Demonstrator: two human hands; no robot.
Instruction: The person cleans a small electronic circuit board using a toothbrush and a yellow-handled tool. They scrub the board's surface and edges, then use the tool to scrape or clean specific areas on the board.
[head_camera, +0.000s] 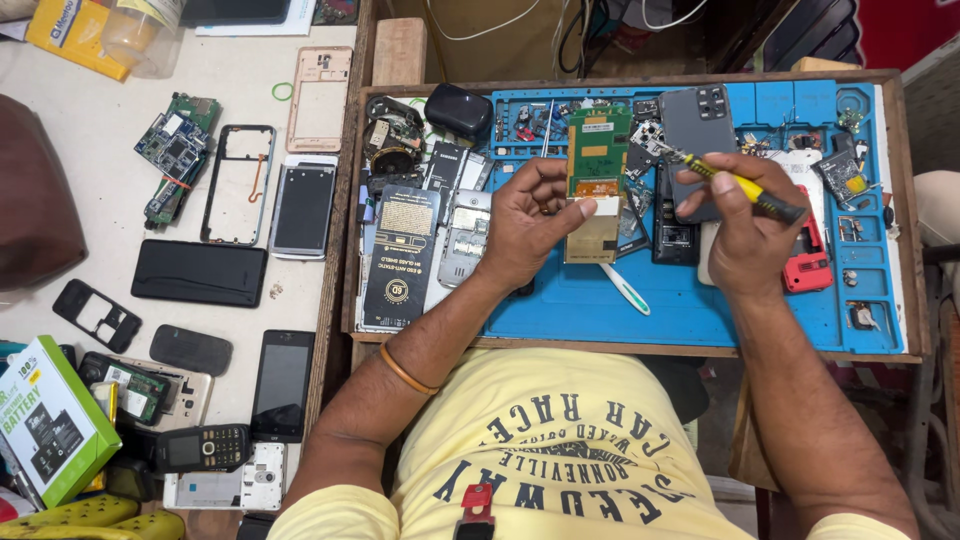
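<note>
left hand (528, 222): palm down, grip pinched closed between thumb and forefinger, wrist bent inward | right hand (742, 232): fingers curled in a closed grip, knuckles up | forearms: both reach forward, elbows bent, hands near each other, apart

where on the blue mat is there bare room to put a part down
Bare mat along the near edge, between the black box and the red phone, only a white tool there. The far half is crowded with parts and boards.
</note>
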